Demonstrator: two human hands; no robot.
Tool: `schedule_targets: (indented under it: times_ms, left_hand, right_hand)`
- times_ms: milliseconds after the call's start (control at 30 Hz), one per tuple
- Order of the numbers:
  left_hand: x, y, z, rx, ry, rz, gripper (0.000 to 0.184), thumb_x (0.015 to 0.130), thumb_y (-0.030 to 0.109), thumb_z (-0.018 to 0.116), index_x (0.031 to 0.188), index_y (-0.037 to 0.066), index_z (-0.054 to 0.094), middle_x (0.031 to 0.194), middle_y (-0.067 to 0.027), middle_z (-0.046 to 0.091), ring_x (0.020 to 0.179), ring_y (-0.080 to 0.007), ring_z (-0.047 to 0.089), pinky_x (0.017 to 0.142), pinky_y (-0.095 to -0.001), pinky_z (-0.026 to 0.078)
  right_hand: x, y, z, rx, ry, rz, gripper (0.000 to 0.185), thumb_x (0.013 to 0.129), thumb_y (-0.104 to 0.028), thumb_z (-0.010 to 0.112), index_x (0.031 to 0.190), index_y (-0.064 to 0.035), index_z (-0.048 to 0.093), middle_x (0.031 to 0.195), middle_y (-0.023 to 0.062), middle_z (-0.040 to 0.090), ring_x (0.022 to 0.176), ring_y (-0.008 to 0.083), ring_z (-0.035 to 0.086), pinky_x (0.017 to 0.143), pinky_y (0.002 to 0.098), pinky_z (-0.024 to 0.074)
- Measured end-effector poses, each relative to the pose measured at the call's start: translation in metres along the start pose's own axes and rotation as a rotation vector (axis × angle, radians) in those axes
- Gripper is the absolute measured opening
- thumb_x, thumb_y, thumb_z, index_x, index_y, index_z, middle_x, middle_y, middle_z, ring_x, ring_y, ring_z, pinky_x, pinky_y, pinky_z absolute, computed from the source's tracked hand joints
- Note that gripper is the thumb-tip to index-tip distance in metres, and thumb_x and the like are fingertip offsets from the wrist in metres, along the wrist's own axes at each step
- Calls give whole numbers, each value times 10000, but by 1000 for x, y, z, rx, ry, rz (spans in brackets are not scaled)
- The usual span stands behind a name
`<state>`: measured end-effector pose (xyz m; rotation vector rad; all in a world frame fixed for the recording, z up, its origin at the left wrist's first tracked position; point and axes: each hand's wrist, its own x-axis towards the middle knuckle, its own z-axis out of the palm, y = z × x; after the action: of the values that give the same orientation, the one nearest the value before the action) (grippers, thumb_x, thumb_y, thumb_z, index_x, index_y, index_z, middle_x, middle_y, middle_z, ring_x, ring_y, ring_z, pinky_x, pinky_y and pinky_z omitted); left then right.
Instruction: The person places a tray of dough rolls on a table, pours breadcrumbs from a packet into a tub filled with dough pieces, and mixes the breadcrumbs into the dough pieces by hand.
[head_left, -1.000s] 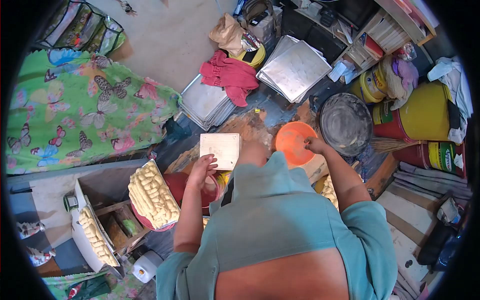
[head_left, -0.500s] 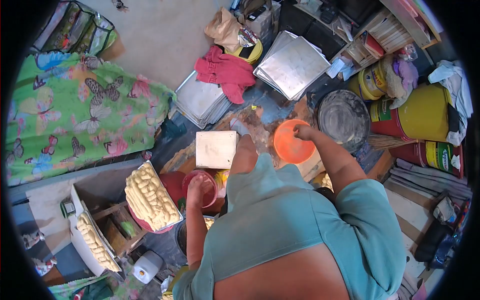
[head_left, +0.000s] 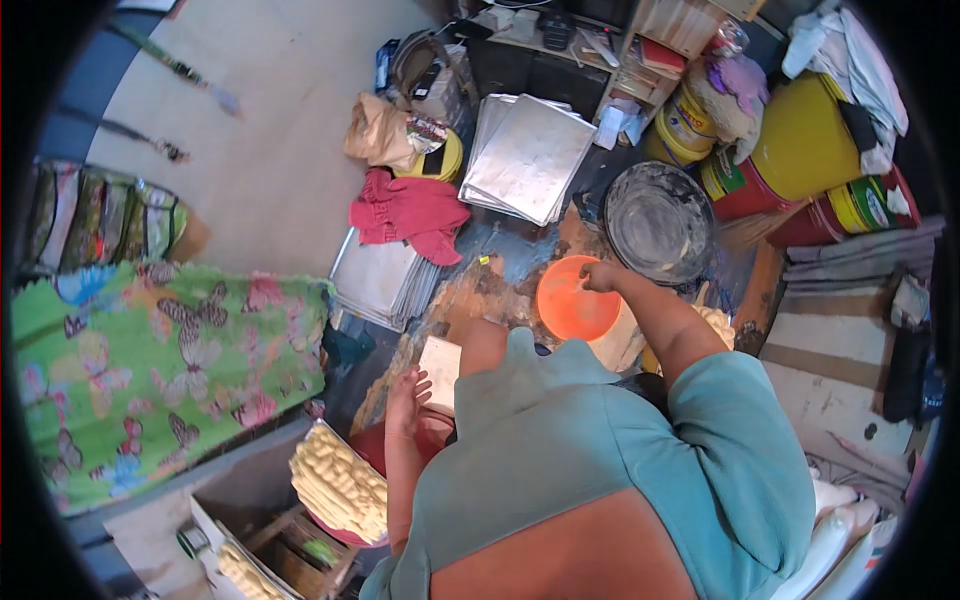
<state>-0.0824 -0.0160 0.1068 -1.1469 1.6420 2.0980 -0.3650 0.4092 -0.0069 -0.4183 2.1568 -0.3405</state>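
Note:
My right hand [head_left: 600,276] is closed on the near-right rim of an orange plastic bucket [head_left: 575,312], whose inside faces up at me. My left hand [head_left: 407,400] is raised with its fingers apart and holds nothing. It hovers above a dark red bucket [head_left: 432,430], partly hidden by my arm and body. Close to those fingers lies a pale rectangular board [head_left: 439,370]. Left of my left forearm, rows of pale shaped dough [head_left: 338,480] cover a tray resting on a red tub.
Stacked metal trays [head_left: 528,160] stand ahead, and another stack [head_left: 378,280] lies under a red cloth [head_left: 405,218]. A wide black basin [head_left: 660,222] sits beyond the orange bucket. Large yellow-and-red buckets [head_left: 800,150] line the right side. A butterfly-patterned cloth [head_left: 180,370] hangs at left.
My left hand has come off the red bucket's rim and opened. My right hand stays on the orange bucket. The camera view has turned, shifting the room around me.

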Motion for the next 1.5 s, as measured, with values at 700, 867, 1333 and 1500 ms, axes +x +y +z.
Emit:
schedule_targets:
  times_ms: [700,867,1333,1500]
  left_hand:
    - [322,248,83,736,-540,-34,362,875,276,590,1167,74,515,1068,-66,587,930,-199,579,764,-330,478]
    - [361,278,178,663,-611,39,323,886,286,598,1132,84,543,1005,-30,588,844,-164,579,717,-305,480]
    - [292,84,277,1212,-906,-123,393,886,245,613,1191,10,536,894,-27,607,739,-104,554,630,-224,442]
    - [364,-19,281,1337,-925,-141,346,890,256,609,1170,60,550,977,-31,602,848,-109,567,702,-246,452]
  right_hand:
    - [35,-50,30,592,435,293,441,793,-270,643,1185,-90,556,1104,165,627,1013,331,593,853,429,467]
    - [9,-33,135,703,464,472,448,781,-286,647,1177,-92,570,1116,166,624,1033,329,588,871,421,464]
    - [-32,-12,323,1042,471,550,407,774,-276,634,1117,-61,590,1083,182,629,1038,328,593,888,394,465]
    - [-13,16,378,1232,536,693,372,770,-237,633,1103,-74,608,1042,180,639,1008,303,608,887,372,468]
